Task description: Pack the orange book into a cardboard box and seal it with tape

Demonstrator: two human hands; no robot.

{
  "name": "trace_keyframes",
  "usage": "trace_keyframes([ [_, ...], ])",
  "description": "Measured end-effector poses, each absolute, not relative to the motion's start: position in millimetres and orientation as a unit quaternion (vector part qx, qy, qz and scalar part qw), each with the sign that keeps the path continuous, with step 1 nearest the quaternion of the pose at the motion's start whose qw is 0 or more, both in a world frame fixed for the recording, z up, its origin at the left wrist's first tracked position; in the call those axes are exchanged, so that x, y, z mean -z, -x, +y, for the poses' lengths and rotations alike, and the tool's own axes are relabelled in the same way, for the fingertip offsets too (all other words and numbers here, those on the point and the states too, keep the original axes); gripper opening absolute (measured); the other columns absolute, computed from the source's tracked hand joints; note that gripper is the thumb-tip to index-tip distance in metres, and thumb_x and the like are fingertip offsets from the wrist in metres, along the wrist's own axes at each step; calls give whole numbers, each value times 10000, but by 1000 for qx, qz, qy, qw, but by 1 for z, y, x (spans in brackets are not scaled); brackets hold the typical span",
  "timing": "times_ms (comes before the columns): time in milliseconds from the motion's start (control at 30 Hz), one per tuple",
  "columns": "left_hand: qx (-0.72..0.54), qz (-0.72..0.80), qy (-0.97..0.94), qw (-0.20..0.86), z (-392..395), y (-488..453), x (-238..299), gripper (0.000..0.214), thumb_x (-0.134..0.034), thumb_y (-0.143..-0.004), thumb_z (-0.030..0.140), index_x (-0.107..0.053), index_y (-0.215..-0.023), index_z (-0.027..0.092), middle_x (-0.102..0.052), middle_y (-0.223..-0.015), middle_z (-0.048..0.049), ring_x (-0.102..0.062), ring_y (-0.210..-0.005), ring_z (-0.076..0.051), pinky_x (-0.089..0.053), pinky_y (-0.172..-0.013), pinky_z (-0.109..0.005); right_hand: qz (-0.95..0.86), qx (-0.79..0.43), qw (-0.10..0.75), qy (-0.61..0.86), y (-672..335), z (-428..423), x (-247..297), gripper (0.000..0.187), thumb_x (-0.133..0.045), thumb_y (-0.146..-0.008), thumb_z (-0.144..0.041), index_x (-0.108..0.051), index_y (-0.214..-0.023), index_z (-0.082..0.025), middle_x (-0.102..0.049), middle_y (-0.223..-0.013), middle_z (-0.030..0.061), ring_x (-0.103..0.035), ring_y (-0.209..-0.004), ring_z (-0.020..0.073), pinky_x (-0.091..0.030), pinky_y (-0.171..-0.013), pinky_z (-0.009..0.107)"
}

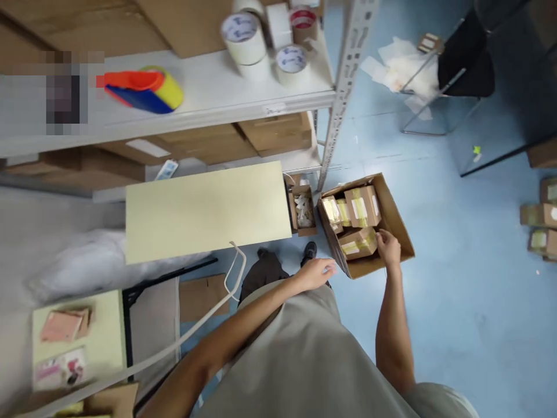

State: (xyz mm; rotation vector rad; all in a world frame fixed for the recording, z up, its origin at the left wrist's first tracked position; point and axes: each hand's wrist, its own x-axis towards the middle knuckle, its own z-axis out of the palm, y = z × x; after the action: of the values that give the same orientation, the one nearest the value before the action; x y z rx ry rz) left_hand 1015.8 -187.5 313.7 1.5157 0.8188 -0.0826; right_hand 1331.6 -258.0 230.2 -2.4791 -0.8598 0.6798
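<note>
A large open cardboard carton (pixel 394 212) stands on the floor to my front right. Small brown boxes sealed with yellowish tape and bearing white labels lie inside it. My right hand (pixel 389 248) reaches into the carton, its fingers bent closed at the right end of the nearest small cardboard box (pixel 359 244). The palm side is turned away, so the exact grip is partly hidden. In front of my waist hovers my left hand (pixel 319 273), fingers loosely stretched with nothing visible in them, just left of the carton's near side.
A pale yellow tabletop (pixel 209 212) lies ahead to the left, below a shelf (pixel 209 110) with tape rolls (pixel 246 38). A metal shelf post (pixel 342 98) rises beside the carton. A white cable (pixel 195 325) crosses at left. A chair (pixel 465 64) stands at upper right.
</note>
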Motion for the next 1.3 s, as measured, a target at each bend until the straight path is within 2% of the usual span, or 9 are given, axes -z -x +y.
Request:
trace_keyframes([
  [233,-192,520,-463,692,-181,-924,-309,459,-755,-957,480,-778,-1301,177,-790,-1326,-149,-763,-1260,-305,-585,-1139,-446,-541,-413,249,690,-1188,-159,-232,456,-597,-999,-553,-799,-1231,-217,-835,-1165,178,-796,-1122,376,-609,-1040,531],
  [367,-312,558,-403,655,-178,-870,-310,527,-794,-918,547,-775,-1283,167,-783,-1339,-165,-749,-1287,-324,-565,-1171,-469,-638,-456,195,589,-1103,-123,-257,419,-601,-1011,-537,-794,-1264,-264,-826,-1239,134,-781,-1194,357,-597,-1082,499],
  [533,-414,563,-373,610,-177,-794,-318,505,-764,-944,534,-761,-1292,167,-772,-1367,-172,-736,-1310,-310,-571,-1159,-436,-712,-463,144,507,-1003,-106,-297,457,-585,-1026,-561,-770,-1314,-258,-804,-1303,145,-766,-1234,365,-586,-1107,535],
  [800,-539,602,-316,497,-212,-651,-334,405,-766,-952,466,-786,-1244,187,-802,-1311,-144,-770,-1223,-293,-621,-1068,-414,-764,-479,124,415,-836,-103,-351,490,-585,-1031,-599,-755,-1333,-252,-788,-1347,138,-736,-1288,370,-535,-1185,587],
  [933,-591,645,-263,406,-241,-577,-335,366,-728,-976,427,-780,-1248,186,-810,-1283,-139,-771,-1207,-298,-622,-1060,-426,-803,-476,119,338,-742,-112,-379,457,-584,-1054,-581,-762,-1336,-268,-778,-1373,115,-719,-1317,341,-531,-1201,544],
  [1100,-637,689,-175,297,-282,-504,-334,330,-656,-1013,339,-764,-1277,173,-783,-1347,-142,-757,-1220,-283,-603,-1085,-433,-850,-466,109,222,-638,-128,-404,447,-589,-1081,-524,-725,-1419,-267,-773,-1387,107,-728,-1306,301,-555,-1181,501],
  [1300,-669,709,-81,209,-315,-444,-322,356,-633,-1051,378,-736,-1320,168,-763,-1380,-152,-720,-1293,-275,-577,-1118,-426,-880,-457,99,84,-534,-134,-428,476,-582,-1103,-469,-637,-1546,-302,-759,-1418,82,-713,-1333,264,-536,-1209,480],
])
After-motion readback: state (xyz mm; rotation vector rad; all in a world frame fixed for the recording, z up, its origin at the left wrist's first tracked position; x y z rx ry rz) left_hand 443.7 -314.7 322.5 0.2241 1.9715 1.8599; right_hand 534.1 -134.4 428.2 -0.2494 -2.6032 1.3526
